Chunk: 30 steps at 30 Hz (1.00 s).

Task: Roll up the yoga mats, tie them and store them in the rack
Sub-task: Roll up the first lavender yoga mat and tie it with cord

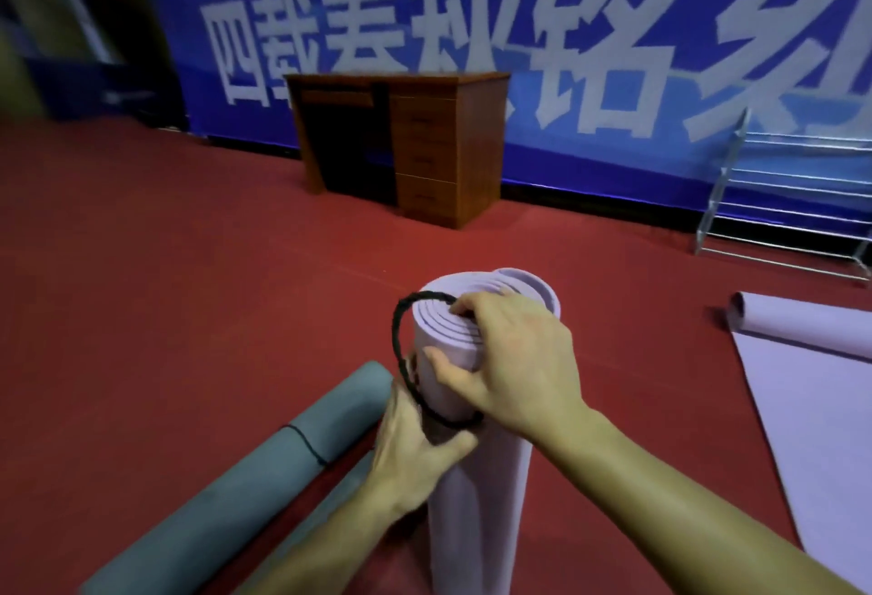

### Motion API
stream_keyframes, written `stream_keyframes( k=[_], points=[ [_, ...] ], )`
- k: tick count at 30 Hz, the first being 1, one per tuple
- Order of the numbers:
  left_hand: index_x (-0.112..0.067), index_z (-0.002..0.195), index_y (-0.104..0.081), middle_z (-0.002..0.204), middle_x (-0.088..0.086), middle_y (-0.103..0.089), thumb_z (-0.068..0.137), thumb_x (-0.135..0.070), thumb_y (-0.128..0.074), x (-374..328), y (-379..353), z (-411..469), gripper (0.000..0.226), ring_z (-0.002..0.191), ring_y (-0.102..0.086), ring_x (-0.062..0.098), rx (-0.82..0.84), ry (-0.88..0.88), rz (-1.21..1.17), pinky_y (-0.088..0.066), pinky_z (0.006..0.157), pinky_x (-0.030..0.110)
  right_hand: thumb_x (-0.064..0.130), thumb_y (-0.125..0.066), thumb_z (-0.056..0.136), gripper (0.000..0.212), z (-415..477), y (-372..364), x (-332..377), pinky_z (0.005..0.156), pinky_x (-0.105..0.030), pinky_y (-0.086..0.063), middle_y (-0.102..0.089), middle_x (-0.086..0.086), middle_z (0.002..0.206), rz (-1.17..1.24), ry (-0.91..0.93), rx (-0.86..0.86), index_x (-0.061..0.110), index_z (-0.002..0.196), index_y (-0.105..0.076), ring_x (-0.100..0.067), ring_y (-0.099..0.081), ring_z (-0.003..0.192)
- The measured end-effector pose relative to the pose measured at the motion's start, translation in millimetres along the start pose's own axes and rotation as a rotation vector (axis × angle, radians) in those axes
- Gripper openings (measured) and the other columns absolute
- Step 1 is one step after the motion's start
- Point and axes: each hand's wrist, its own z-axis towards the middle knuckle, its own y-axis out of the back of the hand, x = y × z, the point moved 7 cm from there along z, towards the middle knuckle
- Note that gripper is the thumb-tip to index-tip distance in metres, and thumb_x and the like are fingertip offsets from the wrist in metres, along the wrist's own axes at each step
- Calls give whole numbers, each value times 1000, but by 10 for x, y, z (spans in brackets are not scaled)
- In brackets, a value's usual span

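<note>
One lilac roll (476, 500) clasped by left grip (415, 443) and right grip (514, 358); two grey rolls (264, 467).

A brown wooden desk (424, 136) stands on the red floor (165, 264) close to the far wall, with an open kneehole on its left side and a stack of drawers (424, 169) on its right. Behind it a wide blue banner (613, 160) with large white Chinese characters covers the wall. The far left corner is dim and blurred, too unclear to name.
</note>
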Motion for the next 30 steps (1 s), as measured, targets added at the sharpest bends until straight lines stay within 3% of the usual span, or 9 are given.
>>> stream_keyframes(
  k=[4,8,12,14,16,20,23,26,30],
  points=[
    [-23,159,-23,156,-4,-43,74,-27,-69,-738,192,177,96,147,-39,19,-16,-149,-169,-33,118,34,62,-59,79,46,72,-16,-34,69,-36,-55,-72,8,94,22,-3,22,23,103,-68,-20,-68,90],
    [-25,144,-48,140,-8,-61,84,-35,-57,-961,260,230,62,134,-54,11,-143,-44,-430,-41,113,36,53,-51,93,36,107,14,-141,70,-38,-55,-71,9,100,110,8,47,24,105,-68,-21,-66,99],
    [-33,121,-62,116,-14,-71,87,-53,-58,-897,342,316,39,111,-66,9,-430,68,-182,-52,98,42,26,-43,101,30,56,52,-207,92,-37,-52,-72,5,109,258,59,4,20,115,-69,-23,-63,108],
    [-31,110,-65,106,-10,-71,93,-44,-58,-910,368,376,22,101,-67,13,-495,52,-125,-53,92,39,13,-43,95,38,-3,128,-226,106,-20,-43,-72,2,118,387,73,-75,14,123,-68,-18,-62,114],
    [-27,99,-67,96,-9,-72,95,-28,-62,-855,375,490,6,91,-67,14,-497,93,-194,-53,84,32,5,-40,90,44,-68,203,-298,109,-20,-41,-69,1,125,581,-16,-197,7,124,-68,-13,-62,122],
    [-19,83,-73,79,-9,-70,93,-42,-57,-672,420,597,30,75,-57,10,-382,215,-239,-49,74,39,-10,-41,90,38,-212,226,-328,109,-25,-42,-66,-11,126,712,-179,-396,1,109,-73,-29,-62,123],
    [-24,92,-78,91,-5,-77,102,-39,-55,-540,382,495,29,78,-61,10,-304,295,-222,-51,78,37,1,-51,92,28,-303,174,-307,115,-23,-32,-60,-10,130,617,-193,-402,9,99,-77,-32,-56,126],
    [-31,97,-75,103,-6,-72,105,-37,-51,-601,446,445,26,97,-65,11,-360,276,-49,-50,87,36,27,-60,96,23,-352,161,-329,113,-27,-35,-50,10,139,589,-263,-363,28,117,-67,-17,-45,134],
    [-18,98,-76,98,-5,-77,103,-28,-54,-632,428,511,25,90,-67,12,-302,313,-295,-52,81,34,43,-71,85,34,-360,237,-390,100,-11,-37,-52,8,130,614,-487,-250,45,110,-48,-3,-47,128]
  ],
)
